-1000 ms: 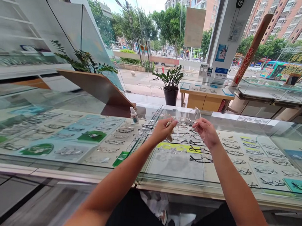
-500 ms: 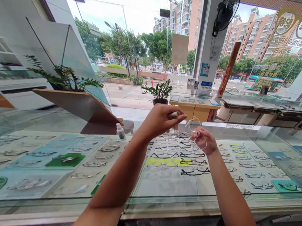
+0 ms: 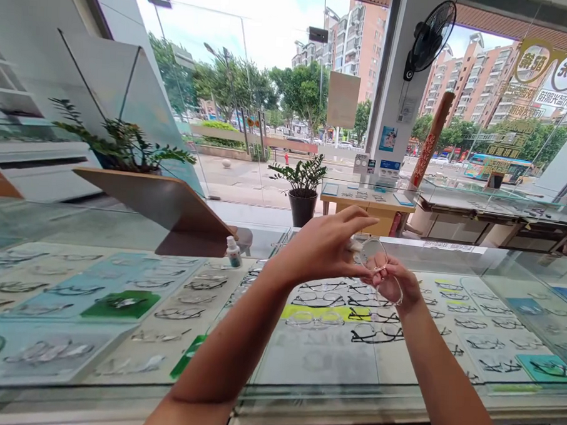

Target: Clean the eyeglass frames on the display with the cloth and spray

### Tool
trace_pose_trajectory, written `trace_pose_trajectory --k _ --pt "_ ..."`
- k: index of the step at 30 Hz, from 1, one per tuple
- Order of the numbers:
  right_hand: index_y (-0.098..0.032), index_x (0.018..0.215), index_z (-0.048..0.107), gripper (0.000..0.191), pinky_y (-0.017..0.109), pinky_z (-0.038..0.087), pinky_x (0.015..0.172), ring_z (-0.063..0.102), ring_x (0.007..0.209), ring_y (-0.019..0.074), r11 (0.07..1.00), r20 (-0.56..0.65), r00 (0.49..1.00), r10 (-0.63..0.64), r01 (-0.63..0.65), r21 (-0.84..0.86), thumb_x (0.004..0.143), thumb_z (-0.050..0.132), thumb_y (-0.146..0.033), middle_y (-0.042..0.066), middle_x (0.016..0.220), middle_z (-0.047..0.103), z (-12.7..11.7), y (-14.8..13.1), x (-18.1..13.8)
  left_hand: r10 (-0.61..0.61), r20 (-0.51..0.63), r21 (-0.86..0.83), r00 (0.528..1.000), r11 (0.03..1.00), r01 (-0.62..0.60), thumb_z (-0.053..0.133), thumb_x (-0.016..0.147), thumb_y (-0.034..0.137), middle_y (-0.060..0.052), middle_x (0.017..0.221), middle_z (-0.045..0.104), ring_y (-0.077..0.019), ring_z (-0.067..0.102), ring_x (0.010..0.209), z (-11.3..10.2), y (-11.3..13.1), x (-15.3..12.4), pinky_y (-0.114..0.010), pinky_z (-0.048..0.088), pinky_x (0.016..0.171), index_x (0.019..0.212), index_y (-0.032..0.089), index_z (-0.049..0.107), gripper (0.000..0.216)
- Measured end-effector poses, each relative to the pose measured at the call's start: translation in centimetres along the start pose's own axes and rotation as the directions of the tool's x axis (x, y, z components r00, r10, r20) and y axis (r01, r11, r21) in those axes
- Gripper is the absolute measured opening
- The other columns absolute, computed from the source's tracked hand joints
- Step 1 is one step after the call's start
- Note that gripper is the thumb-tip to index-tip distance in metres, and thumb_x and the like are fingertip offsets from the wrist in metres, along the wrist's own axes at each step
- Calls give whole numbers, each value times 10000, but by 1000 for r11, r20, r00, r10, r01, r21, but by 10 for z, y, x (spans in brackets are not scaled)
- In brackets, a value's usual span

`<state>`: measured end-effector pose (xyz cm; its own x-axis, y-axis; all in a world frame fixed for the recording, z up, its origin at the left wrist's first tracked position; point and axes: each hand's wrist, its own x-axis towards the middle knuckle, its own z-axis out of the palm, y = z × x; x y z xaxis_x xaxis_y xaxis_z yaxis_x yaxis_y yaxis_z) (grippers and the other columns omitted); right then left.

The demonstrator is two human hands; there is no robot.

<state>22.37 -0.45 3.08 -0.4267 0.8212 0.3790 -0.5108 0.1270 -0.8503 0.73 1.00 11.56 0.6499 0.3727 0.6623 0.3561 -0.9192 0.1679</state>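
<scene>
A pair of round eyeglasses (image 3: pixel 373 249) with a thin clear frame is in my right hand (image 3: pixel 403 281), its fingers closed around the middle near the bridge. My left hand (image 3: pixel 323 250) is at the near lens side, thumb stretched toward the bridge and index finger raised apart above the rim. A small white thing (image 3: pixel 355 246), perhaps a cloth or tissue, shows inside the left hand's curled fingers, mostly hidden. Both hands are above the glass display counter (image 3: pixel 324 364), where rows of eyeglasses (image 3: pixel 322 299) lie.
A small white spray bottle (image 3: pixel 233 253) stands on the counter to the left, beside a tilted brown board (image 3: pixel 166 201). Beyond the counter are a potted plant (image 3: pixel 302 204) and a wooden display table (image 3: pixel 375 215). A black fan (image 3: pixel 431 37) hangs on the pillar.
My left hand has come right and down to the eyeglasses, its thumb and index finger spreading apart. My right hand with the eyeglasses is slightly lower and farther right in the view.
</scene>
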Motion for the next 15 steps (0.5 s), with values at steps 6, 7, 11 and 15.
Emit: trace_pose_trajectory --k 6,7,11,15 --pt "-220 634 611 349 294 412 653 502 624 148 998 86 996 32 -27 -63 752 868 -425 -14 598 581 9 -27 19 -40 -91 16 995 999 41 868 779 576 -134 1318 712 -294 720 1091 -17 7 -4 -364 543 893 1304 231 710 648" --pt "-219 645 616 348 297 421 660 516 630 149 995 96 994 46 -38 -90 749 872 -429 -14 610 588 10 -32 24 -46 -113 19 993 999 49 878 773 564 -130 1299 721 -287 724 1072 -20 6 -5 -356 543 880 1286 231 717 633" --pt "-215 693 655 322 310 440 664 558 655 157 969 112 989 98 -70 -237 763 857 -457 1 656 628 12 -49 41 -35 -192 70 981 996 49 898 769 535 -109 1216 746 -250 730 987 -27 0 -9 -325 546 807 1240 223 718 592" --pt "-207 743 711 350 316 464 691 608 732 164 921 112 993 47 1 -389 835 801 -533 33 772 676 19 -65 49 6 -293 143 956 989 37 890 796 509 -98 1210 744 -239 728 1026 -28 -3 -10 -332 571 823 1232 232 690 554"
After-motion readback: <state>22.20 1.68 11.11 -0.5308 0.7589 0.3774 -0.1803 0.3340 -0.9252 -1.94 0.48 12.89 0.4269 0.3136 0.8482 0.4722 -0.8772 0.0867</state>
